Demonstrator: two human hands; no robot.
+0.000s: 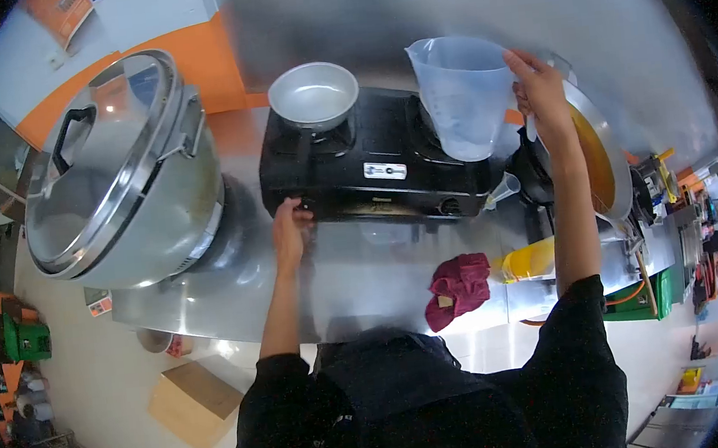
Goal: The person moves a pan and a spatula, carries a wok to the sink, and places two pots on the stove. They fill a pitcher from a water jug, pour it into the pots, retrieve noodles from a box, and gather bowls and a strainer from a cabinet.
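Note:
A black two-burner gas stove (378, 157) stands on the steel counter. On its left burner sits a small silver pan (314, 94), its dark handle pointing toward me. My left hand (290, 222) is at the stove's front left edge, beside the left knob, its fingers bent together; what they grip is too small to make out. My right hand (541, 90) is closed round the handle of a translucent plastic pitcher (466, 97), which is over the right burner. The pitcher looks empty.
A large lidded steel pot (159, 209) stands on the left. To the right are a wide pan of orange-brown liquid (591, 150), a small funnel-like item (507, 188), a yellow bottle (529, 261) and a dark red cloth (460, 288). A cardboard box (193, 400) lies on the floor.

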